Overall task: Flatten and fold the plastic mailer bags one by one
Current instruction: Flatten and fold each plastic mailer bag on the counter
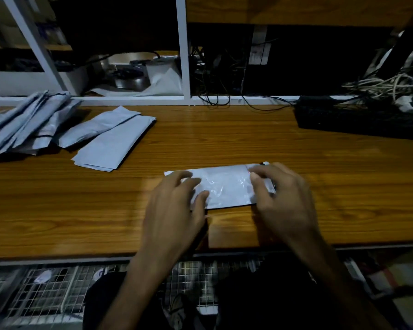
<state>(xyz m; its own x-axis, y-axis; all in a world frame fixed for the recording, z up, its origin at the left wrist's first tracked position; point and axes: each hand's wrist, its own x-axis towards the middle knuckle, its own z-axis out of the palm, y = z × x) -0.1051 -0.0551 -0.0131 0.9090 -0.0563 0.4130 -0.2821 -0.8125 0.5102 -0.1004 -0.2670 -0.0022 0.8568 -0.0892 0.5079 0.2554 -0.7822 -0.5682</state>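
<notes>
The folded mailer bag [224, 186] lies near the wooden table's [224, 144] front edge, long axis left-right; left hand [174, 210] and right hand [281, 201] press its ends, fingers spread; folded stack [115, 141] far-left, keyboard [358, 117] far-right, bare wood between

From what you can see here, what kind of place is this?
Probably a packing bench in a small shop or stockroom: grey mailer bags lie stacked on a wooden table, a keyboard and tangled cables sit behind, and metal shelving stands above.
</notes>
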